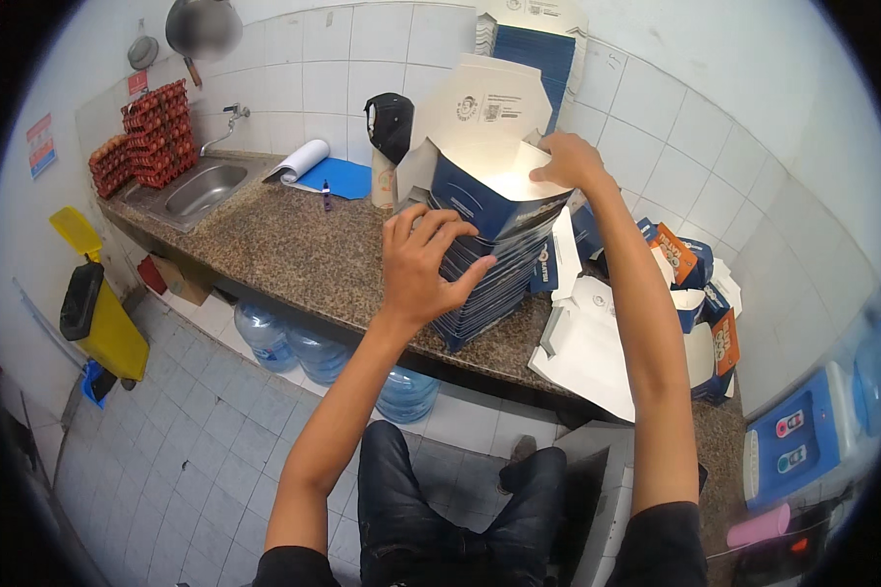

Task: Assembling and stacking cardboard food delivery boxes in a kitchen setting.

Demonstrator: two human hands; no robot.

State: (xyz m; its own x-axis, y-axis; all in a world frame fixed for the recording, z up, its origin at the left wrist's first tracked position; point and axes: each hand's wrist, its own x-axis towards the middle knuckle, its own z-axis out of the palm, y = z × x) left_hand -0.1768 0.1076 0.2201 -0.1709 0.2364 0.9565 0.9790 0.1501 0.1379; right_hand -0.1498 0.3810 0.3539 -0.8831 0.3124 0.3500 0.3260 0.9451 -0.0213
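Observation:
A tall nested stack of dark blue cardboard food boxes (489, 303) stands on the granite counter in front of me. The top food box (480, 196) has its white lid raised at the back and a bright white inside. My left hand (426, 256) rests at the stack's near left side, fingers spread and touching the upper boxes. At the top box's right rim, my right hand (570, 161) has its fingers and thumb bent around the wall and corner flap. Part of that grip is hidden by the hand itself.
Loose folded boxes (695, 269) and an open white box (592, 342) lie to the right. Behind stands another box stack (533, 59). A black cap (390, 125), blue folder (338, 179), sink (206, 191) and egg trays (157, 132) sit leftward. Water jugs (318, 354) stand below.

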